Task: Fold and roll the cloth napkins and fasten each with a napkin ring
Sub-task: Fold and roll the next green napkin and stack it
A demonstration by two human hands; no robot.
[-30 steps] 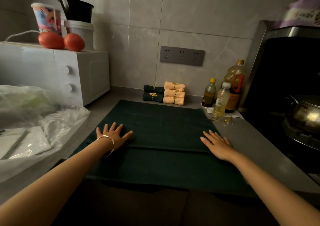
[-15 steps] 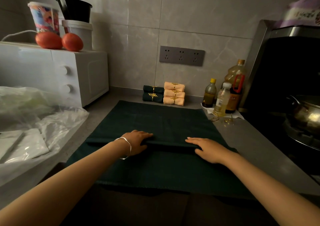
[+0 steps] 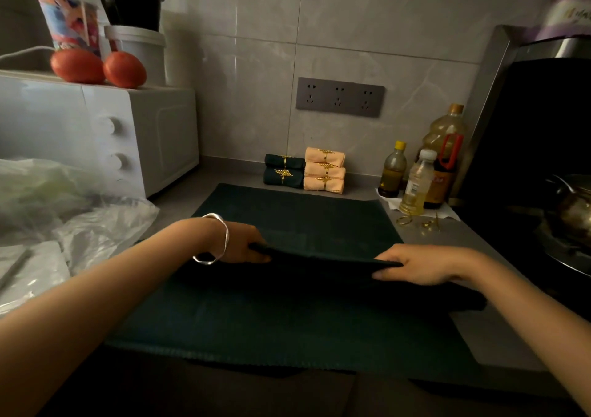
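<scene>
A dark green napkin (image 3: 297, 314) lies spread on the counter (image 3: 499, 343), its middle fold raised off the surface. At its 12 o'clock are stacked two green rolls (image 3: 284, 175) and three peach rolls (image 3: 324, 173), each gold-ringed. Loose gold napkin rings (image 3: 415, 221) lie at 2 o'clock.

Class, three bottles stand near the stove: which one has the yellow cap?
The small dark bottle, leftmost of the three. The clear bottle beside it has a white cap; the big bottle behind has a brown one.

bare arms, silver bangle (image 3: 213, 240) on left wrist
</scene>
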